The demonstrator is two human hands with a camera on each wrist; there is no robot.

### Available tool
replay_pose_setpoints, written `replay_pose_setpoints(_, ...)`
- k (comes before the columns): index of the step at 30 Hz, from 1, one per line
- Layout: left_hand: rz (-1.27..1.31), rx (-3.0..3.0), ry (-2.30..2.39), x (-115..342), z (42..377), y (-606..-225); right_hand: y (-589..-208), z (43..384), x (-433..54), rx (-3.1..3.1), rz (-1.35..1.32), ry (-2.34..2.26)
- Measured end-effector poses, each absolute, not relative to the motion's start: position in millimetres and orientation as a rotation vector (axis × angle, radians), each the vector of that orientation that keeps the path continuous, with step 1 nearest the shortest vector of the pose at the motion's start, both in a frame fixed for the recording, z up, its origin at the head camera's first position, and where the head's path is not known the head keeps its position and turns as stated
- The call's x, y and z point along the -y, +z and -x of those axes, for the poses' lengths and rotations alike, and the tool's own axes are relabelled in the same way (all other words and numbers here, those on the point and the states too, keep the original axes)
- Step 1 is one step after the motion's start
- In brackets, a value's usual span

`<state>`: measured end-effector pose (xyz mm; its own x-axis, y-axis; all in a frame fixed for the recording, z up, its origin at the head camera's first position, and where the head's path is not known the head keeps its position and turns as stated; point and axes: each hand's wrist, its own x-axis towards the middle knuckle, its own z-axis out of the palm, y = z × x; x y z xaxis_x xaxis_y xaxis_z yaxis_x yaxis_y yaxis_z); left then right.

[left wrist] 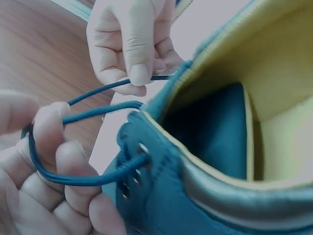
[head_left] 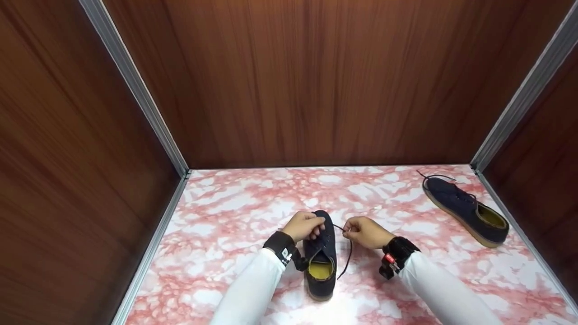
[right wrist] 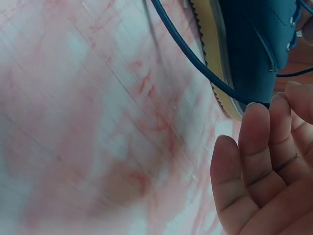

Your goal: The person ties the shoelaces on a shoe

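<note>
A dark navy shoe (head_left: 329, 237) with a yellow lining stands on the pink-and-white surface, toe pointing away from me. Over its lacing, my left hand (head_left: 303, 225) holds a loop of the dark shoelace (left wrist: 88, 181), which passes round its curled fingers in the left wrist view. To the right of the shoe, my right hand (head_left: 368, 232) pinches the same lace between thumb and fingertips. Beyond that pinch, the loose lace end (head_left: 350, 259) hangs down beside the shoe. Metal eyelets (left wrist: 143, 148) show along the shoe's opening.
A second navy shoe (head_left: 456, 201) lies at the far right, its lace (head_left: 440, 175) trailing past the toe. Brown wood-look panels (head_left: 293, 90) with grey metal corner strips (head_left: 144, 90) enclose the marbled surface (head_left: 226, 203) at the back and both sides.
</note>
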<state>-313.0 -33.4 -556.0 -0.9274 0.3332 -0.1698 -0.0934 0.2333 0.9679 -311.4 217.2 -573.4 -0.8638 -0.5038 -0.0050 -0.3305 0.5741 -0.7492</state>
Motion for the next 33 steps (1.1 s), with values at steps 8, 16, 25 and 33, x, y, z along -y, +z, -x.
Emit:
replay_pose_setpoints(8, -0.125, -2.042, 1.829, 41, 318, -552, -559, 311, -228, -2.578, 0.618, -1.14)
replay_pose_setpoints(16, -0.181, -1.995, 1.815, 51, 320, -551, -545, 311, -239, -2.592, 0.623, -1.094)
replay_pose_setpoints(25, -0.254, -2.065, 1.747, 58, 322, -554, -527, 309, -248, -2.497, 0.664, -1.008)
replay_pose_setpoints(33, -0.312, -2.131, 1.71, 57, 321, -554, -512, 307, -254, -2.316, 0.672, -0.972)
